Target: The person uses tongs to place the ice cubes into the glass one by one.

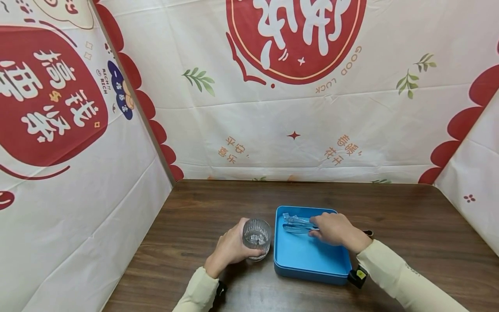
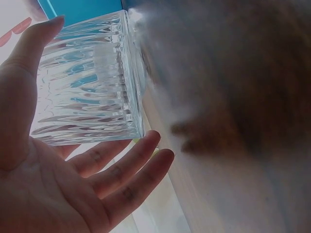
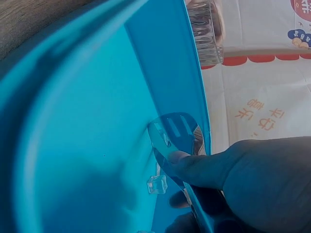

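Observation:
My left hand [image 1: 233, 243] holds a clear ribbed glass [image 1: 257, 229], its thumb on the near side. The left wrist view shows the glass [image 2: 92, 82] between thumb and fingers. Several clear cubes [image 1: 256, 238] lie inside it. In the blue tray [image 1: 308, 255], my right hand [image 1: 333, 227] grips metal tongs [image 1: 297, 227] whose ends point left. More clear cubes [image 1: 288, 216] lie at the tray's far left corner. One clear cube [image 3: 157, 184] shows beside the slotted end of the tongs [image 3: 177, 128]; whether another is between the jaws I cannot tell.
The tray stands just right of the glass on a brown wooden table [image 1: 187, 212]. A printed white cloth [image 1: 265, 117] hangs behind the table, and another covers the left side. Dark straps with a small device [image 1: 357, 276] sit at the right wrist.

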{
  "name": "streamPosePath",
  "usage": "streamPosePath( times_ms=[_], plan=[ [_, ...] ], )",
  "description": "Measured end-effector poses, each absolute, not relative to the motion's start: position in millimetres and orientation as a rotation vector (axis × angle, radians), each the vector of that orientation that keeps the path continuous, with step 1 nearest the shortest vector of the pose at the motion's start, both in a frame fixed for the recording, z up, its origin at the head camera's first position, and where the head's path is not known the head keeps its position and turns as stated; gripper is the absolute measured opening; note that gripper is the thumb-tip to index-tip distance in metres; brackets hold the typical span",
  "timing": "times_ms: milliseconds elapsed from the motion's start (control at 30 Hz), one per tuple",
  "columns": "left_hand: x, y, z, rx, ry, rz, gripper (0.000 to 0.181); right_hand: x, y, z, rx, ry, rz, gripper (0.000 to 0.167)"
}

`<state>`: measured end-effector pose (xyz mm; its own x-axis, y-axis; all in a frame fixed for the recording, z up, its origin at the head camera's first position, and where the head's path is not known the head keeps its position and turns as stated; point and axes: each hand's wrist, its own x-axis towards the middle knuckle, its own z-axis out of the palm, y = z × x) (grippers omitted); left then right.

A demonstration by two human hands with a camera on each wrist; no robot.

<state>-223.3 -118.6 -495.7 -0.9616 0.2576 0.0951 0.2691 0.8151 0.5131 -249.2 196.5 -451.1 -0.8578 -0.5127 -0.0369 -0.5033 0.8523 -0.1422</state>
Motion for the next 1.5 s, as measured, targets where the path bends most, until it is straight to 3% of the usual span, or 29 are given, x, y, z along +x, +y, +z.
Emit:
streamPosePath(
  times_ms=[1000, 1233, 1500],
  plan=[
    [-224.4, -119.9, -496.4, -0.451, -2.975, -0.867, 0.088, -247.0, 193.5, -453.7, -0.793, 2.986, -0.234, 0.029],
    [-224.2, -119.6, -496.5, -0.451, -2.955, -0.845, 0.087, -245.5, 193.1, -456.7, -0.8, 3.013, -0.201, 0.017],
    [-223.0, -119.5, -496.5, -0.439, -2.954, -0.854, 0.086, -244.5, 192.7, -457.7, -0.809, 3.034, -0.174, 0.026]
  ],
)
